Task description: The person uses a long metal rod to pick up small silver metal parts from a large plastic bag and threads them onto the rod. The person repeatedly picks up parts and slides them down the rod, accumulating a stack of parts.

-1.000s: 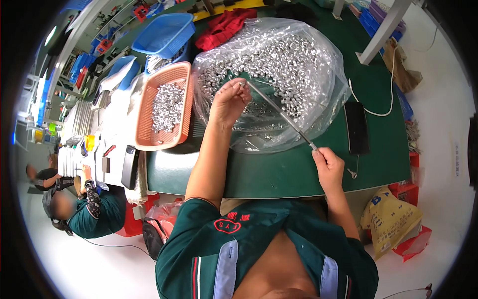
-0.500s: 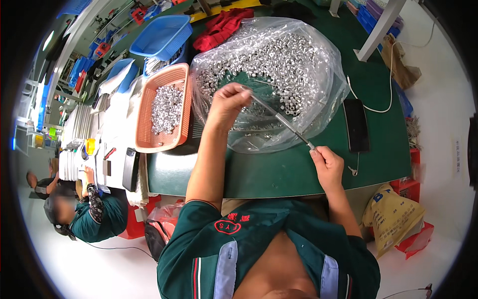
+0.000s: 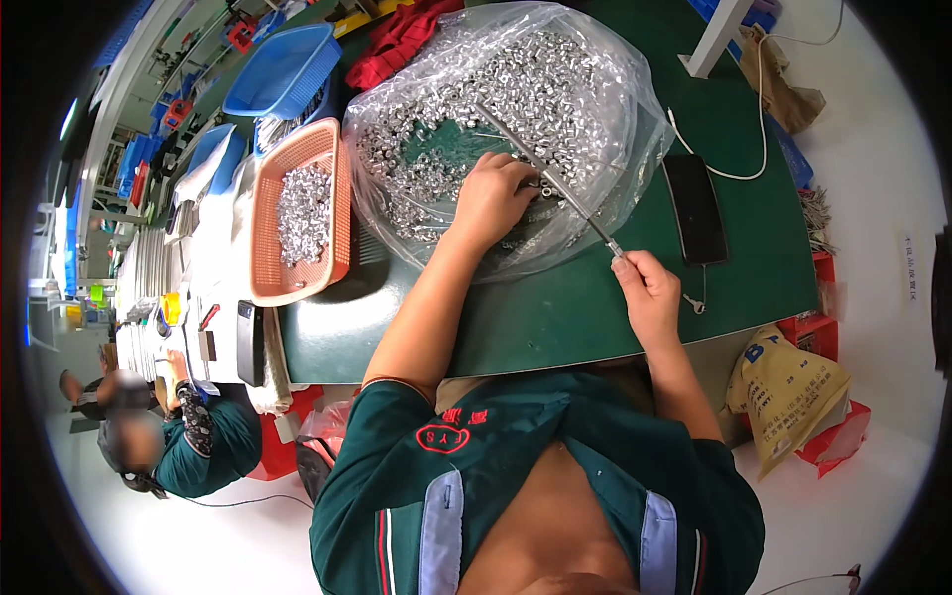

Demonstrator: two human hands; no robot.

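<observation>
In my right hand (image 3: 650,297) is the near end of a thin metal rod (image 3: 567,191), gripped between thumb and fingers. The rod slants up and to the left, over a large clear plastic bag (image 3: 650,119) spread open on the table. Piled inside the bag are many small silvery metal sleeves (image 3: 555,69), with a thinner patch at the middle. My left hand (image 3: 496,198) reaches over the bag's near part, just left of the rod. Its fingers are curled together beside several sleeves; whatever they pinch is too small to make out.
An orange basket (image 3: 260,233) with more small metal pieces stands left of the bag, with blue baskets (image 3: 283,74) behind it. Right of the bag lies a black phone (image 3: 694,208) near a white cable (image 3: 739,177). At far left, a co-worker (image 3: 213,446) sits at another table.
My left hand has left the rod's far end and come down among the sleeves. The right hand still holds the rod. The view has shifted slightly.
</observation>
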